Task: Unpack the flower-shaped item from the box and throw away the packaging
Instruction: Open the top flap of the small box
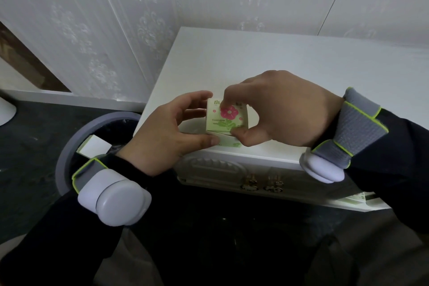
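box [224, 121] is being held just above the white surface [301, 65], left hand [167, 132] gripping its side while right hand [274, 111] is pinching the bottom flap; item seemingly inside, bin [67, 146] waiting.

- White cabinet top [290, 72]: flat and smooth, standing against the patterned wall on its far side; its near edge sits above a moulded front panel with metal handles [262, 184].
- Green box [226, 121]: small carton with a pink flower printed on its face, at the near left corner of the cabinet top, held there between two hands; whether its base touches the surface cannot be told.
- Dark floor [34, 146]: to the left of the cabinet, lower down.
- Round bin [69, 146]: grey rim, dark liner, standing on the floor just beside the cabinet's left side; a pale box [95, 146] lies inside it.
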`<state>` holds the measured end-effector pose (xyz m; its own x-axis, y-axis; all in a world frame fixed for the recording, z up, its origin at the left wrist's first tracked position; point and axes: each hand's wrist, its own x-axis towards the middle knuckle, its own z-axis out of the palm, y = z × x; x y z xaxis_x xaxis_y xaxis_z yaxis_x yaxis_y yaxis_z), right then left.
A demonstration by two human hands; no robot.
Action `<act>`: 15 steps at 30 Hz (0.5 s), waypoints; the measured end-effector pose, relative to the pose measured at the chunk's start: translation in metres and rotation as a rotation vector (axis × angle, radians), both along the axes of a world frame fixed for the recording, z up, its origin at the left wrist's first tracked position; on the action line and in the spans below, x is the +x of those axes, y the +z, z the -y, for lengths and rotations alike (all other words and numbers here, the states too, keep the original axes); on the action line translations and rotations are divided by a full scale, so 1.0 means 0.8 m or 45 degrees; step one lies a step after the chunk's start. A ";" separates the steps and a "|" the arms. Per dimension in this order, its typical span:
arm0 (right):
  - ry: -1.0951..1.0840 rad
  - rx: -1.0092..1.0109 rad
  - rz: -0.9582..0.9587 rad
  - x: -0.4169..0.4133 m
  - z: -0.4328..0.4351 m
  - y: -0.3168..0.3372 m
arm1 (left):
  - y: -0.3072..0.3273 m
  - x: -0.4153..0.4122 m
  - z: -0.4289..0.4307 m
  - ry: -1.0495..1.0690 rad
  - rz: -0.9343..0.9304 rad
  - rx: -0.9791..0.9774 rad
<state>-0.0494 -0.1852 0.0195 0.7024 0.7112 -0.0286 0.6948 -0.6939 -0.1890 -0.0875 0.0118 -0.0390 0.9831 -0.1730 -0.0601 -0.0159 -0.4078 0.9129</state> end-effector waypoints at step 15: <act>-0.084 0.227 -0.144 0.011 0.003 -0.003 | -0.003 0.004 0.001 -0.006 0.041 0.006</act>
<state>-0.0407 -0.1872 0.0174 0.7473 0.6644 0.0125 0.6163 -0.6859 -0.3870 -0.0846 0.0113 -0.0415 0.9837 -0.1772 -0.0294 -0.0471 -0.4122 0.9099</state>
